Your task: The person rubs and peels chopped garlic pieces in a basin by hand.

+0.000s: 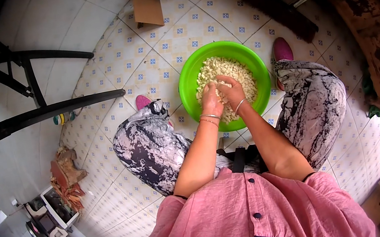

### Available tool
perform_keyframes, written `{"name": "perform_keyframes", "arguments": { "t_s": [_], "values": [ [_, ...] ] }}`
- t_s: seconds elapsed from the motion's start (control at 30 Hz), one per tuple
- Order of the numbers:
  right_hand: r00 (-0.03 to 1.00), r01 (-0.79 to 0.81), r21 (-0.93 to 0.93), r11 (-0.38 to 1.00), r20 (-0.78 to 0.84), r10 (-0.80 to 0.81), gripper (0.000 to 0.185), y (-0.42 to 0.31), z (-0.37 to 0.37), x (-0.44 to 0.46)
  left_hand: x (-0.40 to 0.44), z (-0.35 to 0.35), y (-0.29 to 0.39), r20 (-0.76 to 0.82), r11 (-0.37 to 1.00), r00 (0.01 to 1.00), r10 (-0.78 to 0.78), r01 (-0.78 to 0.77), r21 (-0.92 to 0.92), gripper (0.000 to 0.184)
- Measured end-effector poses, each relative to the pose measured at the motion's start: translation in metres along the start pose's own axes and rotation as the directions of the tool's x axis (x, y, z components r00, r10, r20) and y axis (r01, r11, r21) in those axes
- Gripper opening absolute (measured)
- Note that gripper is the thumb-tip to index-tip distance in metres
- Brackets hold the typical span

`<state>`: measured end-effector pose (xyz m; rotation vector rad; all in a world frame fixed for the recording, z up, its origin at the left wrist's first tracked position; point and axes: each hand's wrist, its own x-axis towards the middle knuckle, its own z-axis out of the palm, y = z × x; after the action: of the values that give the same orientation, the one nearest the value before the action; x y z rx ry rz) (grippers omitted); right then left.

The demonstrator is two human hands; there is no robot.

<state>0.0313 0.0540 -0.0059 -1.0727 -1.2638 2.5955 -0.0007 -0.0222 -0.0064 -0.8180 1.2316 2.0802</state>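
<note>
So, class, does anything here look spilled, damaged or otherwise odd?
The brown wooden furniture on the right looks damaged: its surface is blotched with dark patches, as if worn. No obvious spill shows around the green basin.

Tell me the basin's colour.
Bright green; the basin shows in the head view, the only one here.
</note>
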Motion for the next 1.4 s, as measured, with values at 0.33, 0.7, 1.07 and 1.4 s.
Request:
{"name": "perform_keyframes", "arguments": {
  "t_s": [0.33,0.7,1.07,1.4],
  "values": [
    [0.994,0.014,-0.235,0.972,-0.099,-0.039,0.017,0.002,-0.001,0.008,-0.006,0.000,-0.004,-0.018,0.998,0.999,-0.032,0.033,0.059,0.013],
    [0.955,-0.001,-0.177,0.984,-0.291,-0.051,0.013,0.006,-0.003,0.017,-0.006,0.000,-0.017,-0.070,0.999,0.997,-0.032,0.029,-0.038,0.014],
    [0.968,-0.127,0.205,0.971,-0.187,0.166,0.023,0.006,-0.006,0.018,0.009,0.000,-0.010,0.057,0.955,0.984,-0.166,0.175,-0.240,0.033],
    [0.953,-0.275,0.046,0.960,-0.122,0.278,0.033,0.017,0.004,0.008,0.007,-0.007,-0.007,-0.041,0.961,0.975,-0.218,0.207,-0.183,0.040]
  ]
}}
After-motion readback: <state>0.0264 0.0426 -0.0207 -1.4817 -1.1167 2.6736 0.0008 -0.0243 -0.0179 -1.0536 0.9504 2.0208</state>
